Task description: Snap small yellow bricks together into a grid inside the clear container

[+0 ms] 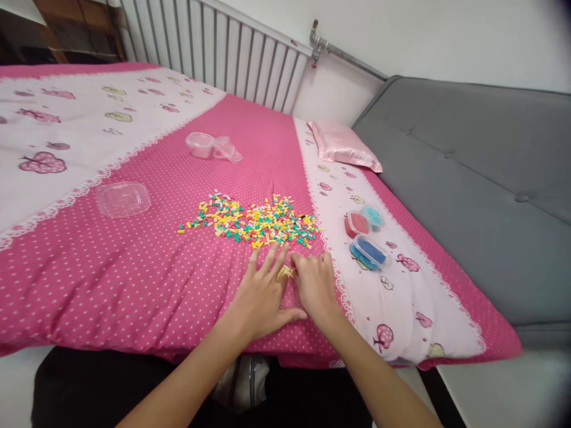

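Observation:
My left hand [261,297] lies with its fingers stretched out and spread, thumb pointing right, at the near side of a spread of small coloured pieces. My right hand [316,285] is curled beside it, thumb and fingers drawn together; what they hold is hidden. Between the two hands sit a few pale yellow pieces [285,271], apparently in or on something clear that is mostly covered by my hands. Just beyond my fingertips, the loose pieces [263,221] in yellow, green, white and pink-red are scattered over the pink dotted bedcover [178,267].
Right of my hands stand small clear tubs: a red one [357,224], a light-blue one [373,217] and a dark-blue one [370,252]. Clear tubs [200,144] stand farther back, and a clear lid or tray [124,199] lies left. A pink pillow [343,144] rests near the grey headboard [468,190].

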Demonstrator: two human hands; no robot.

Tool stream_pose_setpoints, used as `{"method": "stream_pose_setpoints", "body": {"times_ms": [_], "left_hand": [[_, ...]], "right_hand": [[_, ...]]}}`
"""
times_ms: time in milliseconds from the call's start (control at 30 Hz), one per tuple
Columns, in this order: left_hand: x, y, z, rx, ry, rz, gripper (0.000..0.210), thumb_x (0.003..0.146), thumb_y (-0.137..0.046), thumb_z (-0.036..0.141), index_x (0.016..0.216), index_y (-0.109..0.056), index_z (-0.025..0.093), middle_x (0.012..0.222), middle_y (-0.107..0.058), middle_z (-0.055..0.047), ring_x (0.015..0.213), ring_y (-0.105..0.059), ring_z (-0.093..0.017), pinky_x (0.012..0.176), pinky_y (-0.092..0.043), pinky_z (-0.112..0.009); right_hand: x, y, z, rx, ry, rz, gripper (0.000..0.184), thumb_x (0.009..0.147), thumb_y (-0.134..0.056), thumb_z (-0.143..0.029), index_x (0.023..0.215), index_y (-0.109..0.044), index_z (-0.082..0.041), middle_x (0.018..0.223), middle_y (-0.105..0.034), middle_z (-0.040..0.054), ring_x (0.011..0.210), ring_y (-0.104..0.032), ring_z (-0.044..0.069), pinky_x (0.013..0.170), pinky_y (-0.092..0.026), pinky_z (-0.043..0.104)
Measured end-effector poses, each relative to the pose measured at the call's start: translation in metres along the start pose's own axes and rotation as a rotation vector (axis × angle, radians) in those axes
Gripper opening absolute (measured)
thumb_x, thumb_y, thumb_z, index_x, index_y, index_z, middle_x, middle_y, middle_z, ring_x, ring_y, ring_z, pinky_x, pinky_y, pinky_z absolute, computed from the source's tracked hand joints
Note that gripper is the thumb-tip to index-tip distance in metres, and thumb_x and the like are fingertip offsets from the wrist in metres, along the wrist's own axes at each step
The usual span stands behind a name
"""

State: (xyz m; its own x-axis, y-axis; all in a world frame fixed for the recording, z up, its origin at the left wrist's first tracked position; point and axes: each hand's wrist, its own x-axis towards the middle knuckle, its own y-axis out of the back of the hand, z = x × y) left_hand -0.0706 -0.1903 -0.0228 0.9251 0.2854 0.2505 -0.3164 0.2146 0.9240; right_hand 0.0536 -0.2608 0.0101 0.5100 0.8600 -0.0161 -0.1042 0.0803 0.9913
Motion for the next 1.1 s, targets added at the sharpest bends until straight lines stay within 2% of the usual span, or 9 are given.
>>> {"method": "stream_pose_setpoints", "body": {"times_ms": [233, 733, 1100], "left_hand": [[-0.0004, 0.0000, -0.0017, -0.020, -0.010, -0.011, 0.089, 0.085, -0.051, 0.080, 0.149, -0.049, 0.019, 0.168, -0.024, -0.015, 0.157, -0.014, -0.037, 0.124, -0.003, -0.065], [0.0001, -0.0014, -0.0023, -0.040, -0.015, -0.012, 0.082, 0.085, -0.052, 0.079, 0.140, -0.059, 0.018, 0.165, -0.032, -0.016, 0.157, -0.016, -0.038, 0.124, -0.004, -0.067], [0.0009, 0.0019, -0.0015, -0.033, -0.007, -0.050, 0.079, 0.085, -0.056, 0.077, 0.134, -0.064, 0.016, 0.166, -0.027, -0.016, 0.156, -0.016, -0.040, 0.124, -0.005, -0.067]], "right_hand": [[0.0021, -0.0017, -0.0003, -0.003, -0.002, -0.009, 0.019, 0.100, -0.057, -0.033, 0.100, -0.067, -0.017, 0.086, -0.068, 0.0001, 0.084, -0.066, 0.018, 0.093, -0.050, 0.044], [0.0034, -0.0066, 0.0047, 0.023, -0.003, -0.021, 0.019, 0.101, -0.056, -0.033, 0.100, -0.066, -0.017, 0.083, -0.067, -0.0009, 0.081, -0.065, 0.018, 0.092, -0.049, 0.043], [0.0018, -0.0056, 0.0057, 0.065, -0.005, -0.003, 0.017, 0.101, -0.055, -0.029, 0.099, -0.067, -0.018, 0.082, -0.067, -0.0009, 0.081, -0.065, 0.018, 0.093, -0.048, 0.043]]}}
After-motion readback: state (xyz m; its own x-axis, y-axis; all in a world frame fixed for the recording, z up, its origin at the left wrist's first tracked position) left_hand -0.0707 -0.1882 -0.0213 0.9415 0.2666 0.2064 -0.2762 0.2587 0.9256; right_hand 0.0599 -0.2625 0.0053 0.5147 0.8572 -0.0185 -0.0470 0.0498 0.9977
